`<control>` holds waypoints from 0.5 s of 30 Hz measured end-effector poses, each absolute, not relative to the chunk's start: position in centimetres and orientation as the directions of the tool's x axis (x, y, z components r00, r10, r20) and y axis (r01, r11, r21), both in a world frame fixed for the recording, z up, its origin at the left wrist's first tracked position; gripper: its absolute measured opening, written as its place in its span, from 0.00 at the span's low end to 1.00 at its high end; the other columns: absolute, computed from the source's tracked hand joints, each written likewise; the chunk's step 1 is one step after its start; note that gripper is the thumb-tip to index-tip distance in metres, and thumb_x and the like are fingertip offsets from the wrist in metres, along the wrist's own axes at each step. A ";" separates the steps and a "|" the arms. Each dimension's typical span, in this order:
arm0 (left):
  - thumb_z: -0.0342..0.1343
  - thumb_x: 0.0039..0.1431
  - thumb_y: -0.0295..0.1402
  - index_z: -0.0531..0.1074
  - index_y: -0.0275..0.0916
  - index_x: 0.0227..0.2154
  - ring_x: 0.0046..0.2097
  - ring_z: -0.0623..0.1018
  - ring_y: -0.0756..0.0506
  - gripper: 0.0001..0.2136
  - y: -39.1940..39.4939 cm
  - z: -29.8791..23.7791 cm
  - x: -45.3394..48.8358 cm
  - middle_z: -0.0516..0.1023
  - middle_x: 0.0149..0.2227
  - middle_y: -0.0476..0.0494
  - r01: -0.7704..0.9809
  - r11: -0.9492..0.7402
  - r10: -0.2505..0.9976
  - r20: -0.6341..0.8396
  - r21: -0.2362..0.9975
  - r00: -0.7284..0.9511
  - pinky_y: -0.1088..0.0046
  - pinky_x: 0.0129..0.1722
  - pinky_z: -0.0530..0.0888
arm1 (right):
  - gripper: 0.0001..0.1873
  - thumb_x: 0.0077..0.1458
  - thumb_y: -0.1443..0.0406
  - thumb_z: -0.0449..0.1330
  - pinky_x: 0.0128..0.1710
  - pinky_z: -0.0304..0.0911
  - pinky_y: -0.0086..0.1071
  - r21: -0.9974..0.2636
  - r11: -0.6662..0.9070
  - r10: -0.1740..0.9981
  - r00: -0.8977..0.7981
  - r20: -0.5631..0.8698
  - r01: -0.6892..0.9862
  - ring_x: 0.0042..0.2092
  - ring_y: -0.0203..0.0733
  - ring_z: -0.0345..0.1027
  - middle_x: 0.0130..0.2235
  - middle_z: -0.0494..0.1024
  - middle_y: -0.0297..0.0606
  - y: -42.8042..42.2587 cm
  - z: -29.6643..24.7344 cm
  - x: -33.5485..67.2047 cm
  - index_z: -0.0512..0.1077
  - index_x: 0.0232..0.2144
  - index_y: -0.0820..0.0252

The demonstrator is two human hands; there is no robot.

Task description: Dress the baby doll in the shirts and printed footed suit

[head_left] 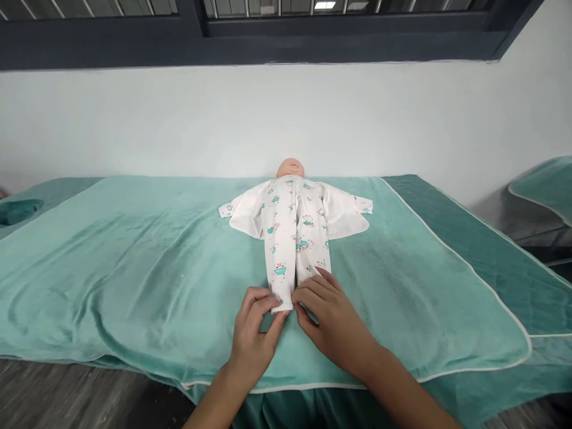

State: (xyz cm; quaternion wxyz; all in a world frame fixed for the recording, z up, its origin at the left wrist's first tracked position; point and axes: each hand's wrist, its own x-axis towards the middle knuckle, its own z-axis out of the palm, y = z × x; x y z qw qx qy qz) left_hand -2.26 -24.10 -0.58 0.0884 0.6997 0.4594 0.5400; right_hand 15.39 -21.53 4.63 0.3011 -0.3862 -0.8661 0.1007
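A baby doll (290, 167) lies on its back on the green blanket, its head toward the wall. White baby clothes with a teal print cover its body, sleeves spread to both sides. Down the front run the two legs of the baby pants (280, 262), side by side. My left hand (255, 330) pinches the hem of the left pant leg between thumb and fingers. My right hand (328, 319) is closed at the right edge of that same hem, its fingertips pinched together. Behind it, the lower end of the right pant leg is hidden.
The green blanket (134, 268) with white piping covers the bed, creased on the left. A darker green quilted cover (504, 256) shows at the right. Behind stands a white wall (179, 119) below a dark barred window frame (339, 44). Another green fabric piece (547, 185) is at far right.
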 end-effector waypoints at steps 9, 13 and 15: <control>0.52 0.66 0.32 0.71 0.41 0.36 0.39 0.74 0.46 0.04 -20.0 -1.0 -5.3 0.73 0.36 0.45 0.480 -0.404 0.857 0.505 0.778 -0.097 0.68 0.39 0.74 | 0.10 0.63 0.71 0.51 0.47 0.67 0.39 -0.598 0.528 0.823 -0.191 0.534 0.604 0.48 0.44 0.70 0.45 0.76 0.41 -17.0 3.2 19.4 0.69 0.42 0.54; 0.49 0.63 0.27 0.74 0.41 0.46 0.54 0.72 0.39 0.13 -14.0 -0.5 -6.4 0.76 0.49 0.40 0.775 -0.357 0.858 0.510 0.522 0.052 0.57 0.54 0.72 | 0.20 0.57 0.75 0.51 0.55 0.63 0.50 -0.413 0.435 0.845 -0.203 0.495 0.801 0.56 0.54 0.64 0.52 0.75 0.50 -11.6 1.1 21.2 0.71 0.50 0.61; 0.51 0.61 0.26 0.75 0.39 0.49 0.60 0.69 0.37 0.15 -11.4 -0.4 -6.5 0.76 0.52 0.37 0.816 -0.431 0.840 0.502 0.386 0.206 0.54 0.59 0.70 | 0.18 0.59 0.73 0.52 0.55 0.62 0.49 -0.340 0.455 0.846 -0.281 0.453 0.823 0.55 0.54 0.64 0.52 0.76 0.50 -9.9 0.6 21.5 0.73 0.49 0.61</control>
